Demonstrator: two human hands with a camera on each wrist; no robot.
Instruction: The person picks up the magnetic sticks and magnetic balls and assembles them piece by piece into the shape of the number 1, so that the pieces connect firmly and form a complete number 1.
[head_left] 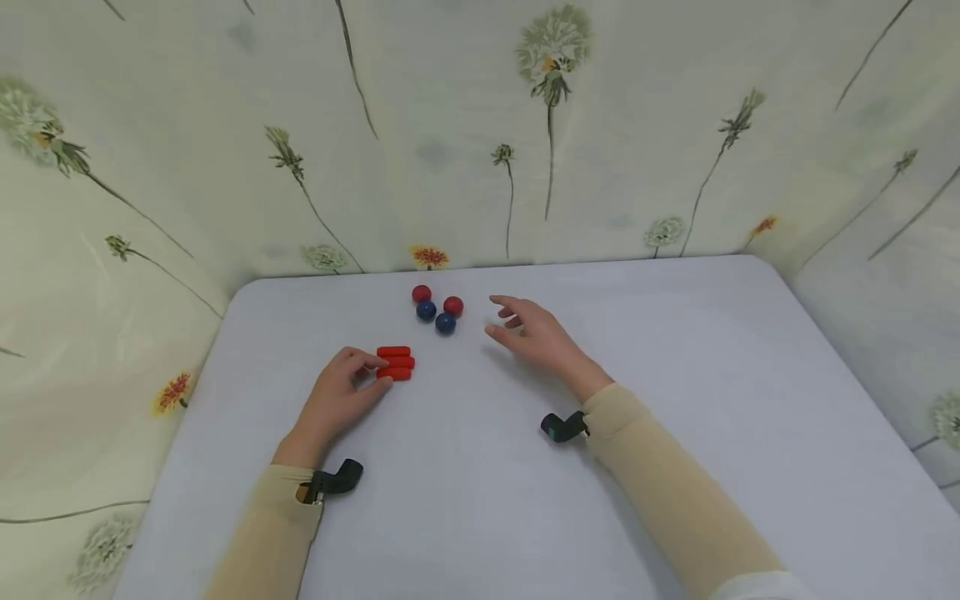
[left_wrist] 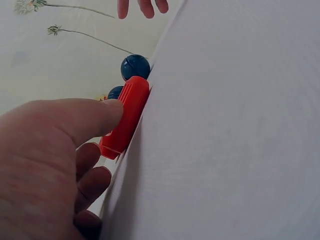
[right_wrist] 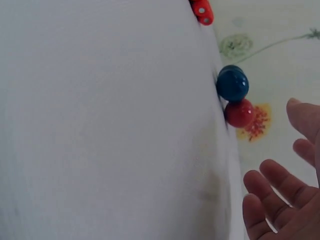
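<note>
Three short red rods (head_left: 401, 362) lie side by side on the white table, left of centre. My left hand (head_left: 333, 404) holds them at their left ends between thumb and fingers. In the left wrist view the thumb presses on the grooved side of the nearest red rod (left_wrist: 131, 110). Past the rods sit two red balls (head_left: 453, 306) and two dark blue balls (head_left: 446, 323) in a cluster. My right hand (head_left: 536, 337) hovers just right of the balls, fingers apart and holding nothing. The right wrist view shows grey dots on the rod ends (right_wrist: 202, 10).
The white table (head_left: 480, 500) has rounded far corners. Behind it and at its sides hangs a pale curtain (head_left: 450, 167) printed with dandelions. A small black camera is worn on each wrist.
</note>
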